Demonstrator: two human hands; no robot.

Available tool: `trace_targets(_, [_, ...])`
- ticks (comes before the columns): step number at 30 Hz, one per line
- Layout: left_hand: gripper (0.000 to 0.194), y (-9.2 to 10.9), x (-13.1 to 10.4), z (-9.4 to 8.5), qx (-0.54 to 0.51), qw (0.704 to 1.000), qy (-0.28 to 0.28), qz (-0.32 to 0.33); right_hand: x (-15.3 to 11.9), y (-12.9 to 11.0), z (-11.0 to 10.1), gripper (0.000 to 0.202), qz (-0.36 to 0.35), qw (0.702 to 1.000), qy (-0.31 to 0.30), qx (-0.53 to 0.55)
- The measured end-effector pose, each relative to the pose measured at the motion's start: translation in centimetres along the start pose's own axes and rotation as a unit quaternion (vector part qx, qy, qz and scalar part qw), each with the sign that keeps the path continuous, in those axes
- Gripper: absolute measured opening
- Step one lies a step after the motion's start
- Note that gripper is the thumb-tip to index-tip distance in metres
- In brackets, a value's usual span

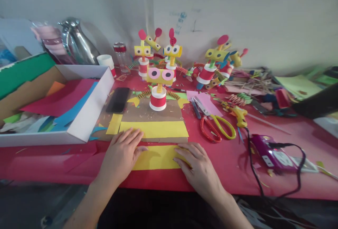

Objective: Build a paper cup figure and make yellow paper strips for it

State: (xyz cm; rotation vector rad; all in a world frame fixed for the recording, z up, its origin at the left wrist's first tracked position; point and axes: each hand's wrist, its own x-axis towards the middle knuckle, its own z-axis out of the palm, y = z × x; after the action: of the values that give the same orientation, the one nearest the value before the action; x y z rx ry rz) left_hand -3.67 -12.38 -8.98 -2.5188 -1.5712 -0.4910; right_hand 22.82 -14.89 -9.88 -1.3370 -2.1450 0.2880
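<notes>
A yellow paper strip (158, 158) lies on the red-covered table close to me. My left hand (124, 151) rests flat with its fingers stretched forward, the thumb on this strip's left part and the fingertips touching a second yellow strip (161, 129). My right hand (196, 162) lies over the near strip's right end, fingers extended. The second strip is on a brown cardboard sheet (171, 112), with a small yellow paper piece (114, 124) at its left. Behind it stands a paper-cup robot figure (158, 98) with a yellow head and coiled paper arms.
At left sits a white box (92, 109) of coloured paper, beside a black phone (118, 100). Red-and-yellow scissors (215, 127), a yellow glue gun (239, 116) and a purple power strip (273, 155) with cables are at right. Several more figures (207, 72) line the wall.
</notes>
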Motion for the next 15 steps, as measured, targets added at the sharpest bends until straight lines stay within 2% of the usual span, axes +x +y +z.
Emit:
trace_targets(4, [0.046,-0.6,0.5,-0.1,0.008,1.000,0.001,-0.008,-0.1,-0.1,-0.4,0.022,0.007,1.000,-0.014,-0.009])
trace_targets(7, [0.040,0.1,-0.4,-0.6,-0.013,0.999,0.020,-0.033,0.1,-0.2,-0.8,0.032,0.027,0.998,-0.042,-0.036])
trace_targets(9, [0.036,1.0,-1.4,-0.9,-0.046,0.998,0.003,-0.037,0.4,-0.3,-1.0,0.034,0.047,0.996,-0.067,-0.047])
trace_targets(13, [0.040,2.3,-2.3,-1.3,-0.072,0.996,-0.033,-0.029,1.1,-0.7,-1.5,0.015,0.063,0.992,-0.109,-0.020])
trace_targets(15, [0.039,2.4,-2.1,-1.7,-0.069,0.997,-0.012,-0.022,1.4,-1.0,-1.8,0.009,0.032,0.996,-0.082,0.016])
